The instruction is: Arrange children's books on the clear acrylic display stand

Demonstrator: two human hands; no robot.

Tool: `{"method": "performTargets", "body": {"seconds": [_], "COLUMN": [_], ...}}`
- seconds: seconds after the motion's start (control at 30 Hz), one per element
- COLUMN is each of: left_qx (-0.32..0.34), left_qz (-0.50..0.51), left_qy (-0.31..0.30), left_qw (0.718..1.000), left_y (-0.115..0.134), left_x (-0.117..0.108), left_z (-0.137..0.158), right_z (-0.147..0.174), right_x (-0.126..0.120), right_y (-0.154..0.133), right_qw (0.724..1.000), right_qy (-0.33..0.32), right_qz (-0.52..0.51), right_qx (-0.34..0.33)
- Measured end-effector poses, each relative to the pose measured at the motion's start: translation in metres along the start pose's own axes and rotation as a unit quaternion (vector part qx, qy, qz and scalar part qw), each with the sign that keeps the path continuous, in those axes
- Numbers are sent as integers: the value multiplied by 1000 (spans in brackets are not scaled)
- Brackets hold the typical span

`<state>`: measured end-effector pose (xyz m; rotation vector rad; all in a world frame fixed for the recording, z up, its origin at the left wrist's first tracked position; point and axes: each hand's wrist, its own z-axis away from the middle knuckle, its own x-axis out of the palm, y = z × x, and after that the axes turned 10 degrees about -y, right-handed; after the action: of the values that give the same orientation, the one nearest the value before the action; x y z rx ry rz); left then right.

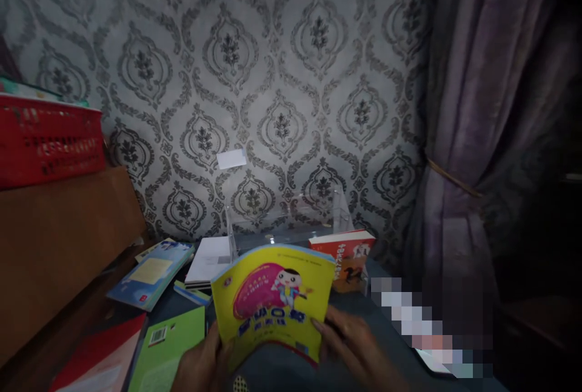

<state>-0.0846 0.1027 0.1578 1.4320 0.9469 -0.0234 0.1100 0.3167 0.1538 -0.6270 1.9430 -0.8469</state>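
Note:
A yellow paperback book [273,301] with a cartoon child and a pink patch on its cover is held up over the table, bowed between both hands. My left hand [204,358] grips its lower left edge, and my right hand [350,343] pinches its lower right edge. Behind it stands a clear plastic bin [282,228], partly hidden by the book. An orange-red book [357,259] with a horse picture stands upright at the bin's right side. To the left of my left hand lies a green book [170,346].
Beside the green book lies a red book [100,355]. Blue books [152,277] and white books [207,262] lie farther back. At left, a red basket [50,137] sits on a brown box [68,240]. A blurred-out item [422,325] lies right; a curtain [464,198] hangs behind.

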Motion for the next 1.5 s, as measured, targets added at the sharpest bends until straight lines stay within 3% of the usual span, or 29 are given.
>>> {"method": "performTargets", "body": {"seconds": [0.1,0.2,0.33,0.43,0.5,0.63,0.83,1.23,1.5], "left_qx": [80,150,232,281,312,342,334,295,263], "left_qz": [-18,-96,-206,-205,-173,-67,37,66,41], "left_qy": [-1,53,137,175,168,110,73,-22,-41], "left_qw": [997,983,941,921,919,931,939,953,963], "left_y": [31,64,108,133,142,134,104,75,68], "left_x": [-16,-37,-70,-92,-104,-115,-110,-110,-112], "left_z": [-25,-57,-111,-153,-178,-218,-253,-276,-281], "right_z": [-25,-57,-117,-166,-193,-221,-228,-239,-248], "right_x": [-18,-41,-77,-105,-122,-142,-150,-152,-144], "right_y": [-12,-27,-51,-62,-64,-54,-39,-6,15], "right_qw": [999,996,980,964,963,972,972,979,987], "right_qy": [30,45,130,177,170,130,100,58,42], "right_qz": [17,6,31,62,58,66,126,122,89], "right_qx": [-35,-74,-146,-188,-199,-186,-170,-152,-128]}}
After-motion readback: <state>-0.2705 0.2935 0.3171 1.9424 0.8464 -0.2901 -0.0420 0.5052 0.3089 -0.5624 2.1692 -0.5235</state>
